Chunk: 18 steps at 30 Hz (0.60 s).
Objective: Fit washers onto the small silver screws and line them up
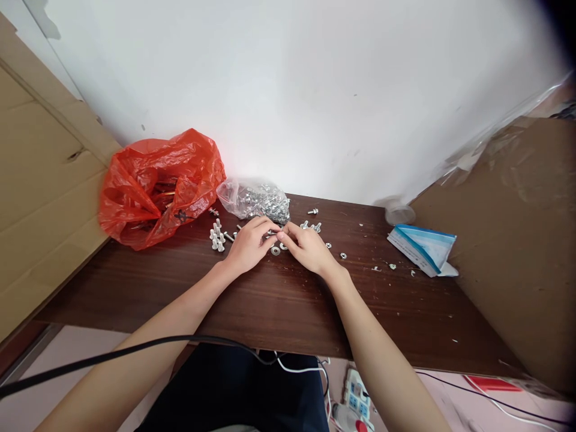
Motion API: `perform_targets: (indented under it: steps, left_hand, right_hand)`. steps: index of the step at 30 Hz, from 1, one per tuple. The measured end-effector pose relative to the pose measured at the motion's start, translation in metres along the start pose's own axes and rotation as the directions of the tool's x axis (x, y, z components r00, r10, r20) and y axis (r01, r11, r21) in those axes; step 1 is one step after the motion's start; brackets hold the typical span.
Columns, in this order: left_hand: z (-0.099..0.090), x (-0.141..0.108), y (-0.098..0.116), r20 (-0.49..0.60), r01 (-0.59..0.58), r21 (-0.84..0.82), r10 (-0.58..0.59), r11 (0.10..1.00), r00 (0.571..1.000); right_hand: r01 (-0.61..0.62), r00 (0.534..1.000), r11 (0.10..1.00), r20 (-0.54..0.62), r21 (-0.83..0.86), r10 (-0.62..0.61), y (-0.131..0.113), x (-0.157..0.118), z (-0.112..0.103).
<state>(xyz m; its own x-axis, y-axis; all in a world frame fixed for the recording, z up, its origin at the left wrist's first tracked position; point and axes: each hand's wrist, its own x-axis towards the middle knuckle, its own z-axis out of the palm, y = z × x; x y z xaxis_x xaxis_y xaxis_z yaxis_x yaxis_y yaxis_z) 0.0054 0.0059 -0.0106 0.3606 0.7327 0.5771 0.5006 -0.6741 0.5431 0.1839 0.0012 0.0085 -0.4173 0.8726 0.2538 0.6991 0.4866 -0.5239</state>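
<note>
My left hand [248,246] is closed, thumb and fingers pinching a small metal bolt [273,232] above the dark wooden table [288,306]. Against its tip my right hand [312,248] also pinches; what sits in those fingers is too small and covered to make out. Just below the fingertips lie flat metal washers [275,251]. Several bolts [217,237] stand grouped left of my left hand, with a longer loose bolt [228,237] beside them. More bolts [317,227] lie beyond my right hand, and a nut [343,255] is to its right.
Behind my hands sits a clear bag of small metal fasteners [265,201]. A red plastic bag [157,186] stands at the left; a blue-and-white pouch [423,248] lies at the right. Cardboard walls flank the table. A black cable [135,347] crosses the front over my left forearm.
</note>
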Motion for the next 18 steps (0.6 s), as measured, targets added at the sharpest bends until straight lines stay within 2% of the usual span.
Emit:
perform_targets:
  steps: [9, 13, 18]
  left_hand:
    - [0.0006, -0.0003, -0.0006, -0.005, -0.015, 0.005, 0.015, 1.000, 1.000]
    - [0.0010, -0.0007, -0.0013, 0.011, -0.031, 0.010, 0.031, 0.999, 0.999]
    - [-0.0003, 0.0001, 0.0005, -0.001, -0.032, -0.009, 0.032, 0.999, 1.000]
  right_hand:
    - [0.009, 1.000, 1.000, 0.001, -0.007, -0.009, 0.0016, 0.0007, 0.0014]
    - [0.028, 0.999, 0.998, 0.034, 0.048, -0.030, 0.0015, 0.0008, 0.0016]
    - [0.002, 1.000, 0.999, 0.014, 0.037, -0.003, 0.0012, 0.0001, 0.0025]
